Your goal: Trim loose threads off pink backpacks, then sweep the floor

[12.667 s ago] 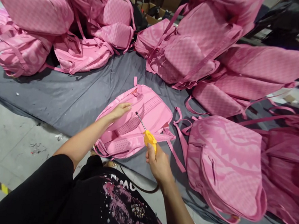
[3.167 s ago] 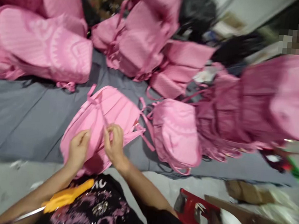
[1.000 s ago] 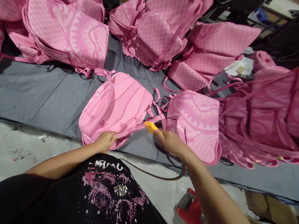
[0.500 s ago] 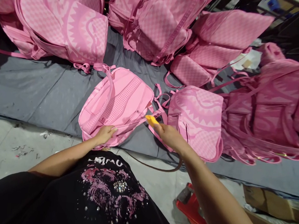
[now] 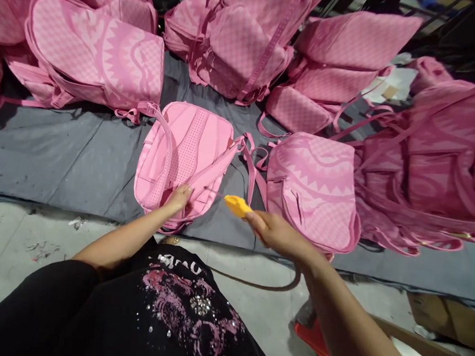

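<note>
A pink backpack (image 5: 214, 129) lies back panel up on the grey-covered table, its perforated padding facing me. My left hand (image 5: 178, 199) is closed on one of its shoulder straps (image 5: 208, 175) near the lower end of the bag. My right hand (image 5: 268, 228) grips a yellow tool (image 5: 236, 205), held just right of the strap. A thin shaft appears to extend from the tool toward the strap; its exact kind I cannot make out. The right hand's fingers partly cover its rear end. To the right lies a second pink backpack (image 5: 312, 179), patterned side up.
Several more pink backpacks (image 5: 249, 46) are heaped along the back, with others at the left (image 5: 94, 49) and right (image 5: 443, 157). A brown hose or cord (image 5: 261, 286) curves below the table edge. Cardboard boxes (image 5: 445, 318) and a red object (image 5: 315, 340) are on the floor.
The backpack has turned more upright, and its strap is drawn across the panel. My right hand has moved slightly down with the yellow tool; my left hand has shifted up and right.
</note>
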Available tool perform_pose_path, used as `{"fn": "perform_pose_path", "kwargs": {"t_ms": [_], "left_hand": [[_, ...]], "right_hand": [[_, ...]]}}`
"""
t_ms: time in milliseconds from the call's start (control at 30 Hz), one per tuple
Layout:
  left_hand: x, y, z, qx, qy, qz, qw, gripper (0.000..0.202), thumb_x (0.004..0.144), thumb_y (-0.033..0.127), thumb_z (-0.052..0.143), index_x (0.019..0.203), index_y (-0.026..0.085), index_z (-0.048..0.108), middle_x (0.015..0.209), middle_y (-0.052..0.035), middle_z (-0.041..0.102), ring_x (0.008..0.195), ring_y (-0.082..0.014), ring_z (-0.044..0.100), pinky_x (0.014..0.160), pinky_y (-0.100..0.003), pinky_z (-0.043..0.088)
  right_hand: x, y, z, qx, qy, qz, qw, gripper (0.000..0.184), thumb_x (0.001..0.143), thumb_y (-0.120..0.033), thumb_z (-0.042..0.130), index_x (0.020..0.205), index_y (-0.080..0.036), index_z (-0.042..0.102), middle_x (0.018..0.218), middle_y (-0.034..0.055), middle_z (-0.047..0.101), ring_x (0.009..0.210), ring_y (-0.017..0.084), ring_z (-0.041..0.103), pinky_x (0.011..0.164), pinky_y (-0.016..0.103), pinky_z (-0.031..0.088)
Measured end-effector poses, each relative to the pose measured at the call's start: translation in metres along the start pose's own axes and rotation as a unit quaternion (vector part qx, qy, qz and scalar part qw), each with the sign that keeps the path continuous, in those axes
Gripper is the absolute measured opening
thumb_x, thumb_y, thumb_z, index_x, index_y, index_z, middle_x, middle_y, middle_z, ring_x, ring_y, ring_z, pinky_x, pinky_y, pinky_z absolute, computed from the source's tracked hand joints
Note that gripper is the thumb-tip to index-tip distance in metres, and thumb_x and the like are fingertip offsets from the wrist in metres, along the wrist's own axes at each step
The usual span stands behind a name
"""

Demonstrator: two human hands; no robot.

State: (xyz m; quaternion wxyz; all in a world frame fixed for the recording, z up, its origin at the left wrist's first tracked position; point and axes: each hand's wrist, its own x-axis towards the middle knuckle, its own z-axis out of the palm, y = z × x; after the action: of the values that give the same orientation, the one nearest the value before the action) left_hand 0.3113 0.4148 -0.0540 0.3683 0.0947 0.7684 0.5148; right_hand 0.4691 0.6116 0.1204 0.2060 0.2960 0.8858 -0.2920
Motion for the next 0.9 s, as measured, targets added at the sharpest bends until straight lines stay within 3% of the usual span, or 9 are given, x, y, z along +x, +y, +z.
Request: {"fn": "perform_pose_path", "kwargs": {"t_ms": [67, 133, 200, 267, 533, 600, 667, 767, 900], "left_hand": [[-0.017, 0.005, 0.008, 0.148, 0.028, 0.088, 0.985, 0.047, 0.099, 0.031, 0.042, 0.143, 0.019, 0.053, 0.131, -0.0162, 0.059, 0.121, -0.0320, 0.053, 0.106, -0.050, 0.040], [-0.032, 0.010, 0.016, 0.326, 0.041, 0.176, 0.928, 0.051, 0.098, 0.031, 0.043, 0.149, 0.027, 0.046, 0.139, -0.0172, 0.050, 0.122, -0.0359, 0.048, 0.102, -0.054, 0.041], [-0.041, 0.013, 0.022, 0.437, 0.040, 0.208, 0.874, 0.052, 0.097, 0.032, 0.046, 0.149, 0.030, 0.045, 0.139, -0.0186, 0.046, 0.117, -0.0380, 0.047, 0.092, -0.054, 0.045], [-0.042, 0.015, 0.023, 0.474, 0.020, 0.211, 0.855, 0.055, 0.096, 0.035, 0.051, 0.150, 0.029, 0.044, 0.137, -0.0195, 0.046, 0.115, -0.0381, 0.047, 0.089, -0.052, 0.047], [-0.042, 0.011, -0.009, 0.402, -0.105, 0.266, 0.870, 0.057, 0.100, 0.042, 0.046, 0.150, 0.016, 0.044, 0.154, -0.0249, 0.036, 0.136, -0.0416, 0.039, 0.107, -0.059, 0.037], [-0.046, 0.010, -0.031, 0.325, -0.094, 0.289, 0.895, 0.048, 0.099, 0.036, 0.049, 0.142, 0.015, 0.054, 0.150, -0.0211, 0.044, 0.138, -0.0363, 0.039, 0.113, -0.056, 0.033], [-0.048, 0.009, -0.057, 0.206, -0.013, 0.290, 0.934, 0.038, 0.097, 0.030, 0.054, 0.131, 0.016, 0.062, 0.140, -0.0158, 0.054, 0.134, -0.0292, 0.045, 0.117, -0.049, 0.032], [-0.042, 0.012, -0.098, -0.066, 0.138, 0.112, 0.982, 0.019, 0.092, 0.019, 0.061, 0.110, 0.018, 0.068, 0.121, -0.0096, 0.062, 0.119, -0.0205, 0.054, 0.110, -0.034, 0.041], [-0.016, 0.018, -0.132, -0.327, 0.150, -0.212, 0.909, 0.015, 0.096, 0.014, 0.052, 0.084, 0.012, 0.059, 0.091, -0.0103, 0.062, 0.087, -0.0168, 0.063, 0.081, -0.026, 0.053]], "right_hand": [[-0.001, 0.002, -0.001, -0.002, 0.050, 0.021, 0.999, 0.052, 0.098, -0.057, 0.028, 0.086, -0.019, 0.063, 0.073, 0.0088, 0.064, 0.066, 0.022, 0.059, 0.058, 0.031, 0.036], [-0.003, 0.003, 0.002, -0.012, 0.103, 0.052, 0.993, 0.053, 0.099, -0.056, 0.026, 0.090, -0.019, 0.063, 0.076, 0.0106, 0.066, 0.070, 0.024, 0.061, 0.059, 0.031, 0.035], [-0.003, 0.002, 0.008, -0.017, 0.077, 0.049, 0.996, 0.052, 0.099, -0.056, 0.028, 0.093, -0.019, 0.064, 0.080, 0.0112, 0.068, 0.074, 0.026, 0.063, 0.059, 0.031, 0.036], [0.002, -0.002, 0.016, -0.020, 0.068, 0.044, 0.996, 0.052, 0.100, -0.055, 0.027, 0.096, -0.018, 0.064, 0.083, 0.0116, 0.069, 0.078, 0.026, 0.064, 0.061, 0.031, 0.037], [0.034, -0.040, 0.063, -0.050, 0.086, 0.100, 0.990, 0.053, 0.103, -0.047, 0.025, 0.111, -0.012, 0.065, 0.102, 0.0203, 0.072, 0.097, 0.031, 0.067, 0.072, 0.033, 0.040], [0.034, -0.045, 0.072, -0.037, 0.090, 0.110, 0.989, 0.055, 0.104, -0.048, 0.024, 0.114, -0.012, 0.064, 0.104, 0.0205, 0.072, 0.099, 0.031, 0.067, 0.072, 0.032, 0.040], [0.033, -0.048, 0.079, -0.019, 0.097, 0.109, 0.989, 0.056, 0.104, -0.049, 0.024, 0.113, -0.012, 0.065, 0.102, 0.0195, 0.072, 0.098, 0.030, 0.068, 0.072, 0.031, 0.040], [0.037, -0.053, 0.088, 0.002, 0.087, 0.124, 0.988, 0.053, 0.104, -0.048, 0.027, 0.109, -0.013, 0.066, 0.102, 0.0185, 0.072, 0.097, 0.029, 0.068, 0.070, 0.030, 0.040], [0.053, -0.057, 0.100, 0.035, 0.119, 0.133, 0.983, 0.050, 0.104, -0.045, 0.028, 0.104, -0.013, 0.067, 0.093, 0.0153, 0.072, 0.086, 0.024, 0.065, 0.066, 0.028, 0.037]]}}
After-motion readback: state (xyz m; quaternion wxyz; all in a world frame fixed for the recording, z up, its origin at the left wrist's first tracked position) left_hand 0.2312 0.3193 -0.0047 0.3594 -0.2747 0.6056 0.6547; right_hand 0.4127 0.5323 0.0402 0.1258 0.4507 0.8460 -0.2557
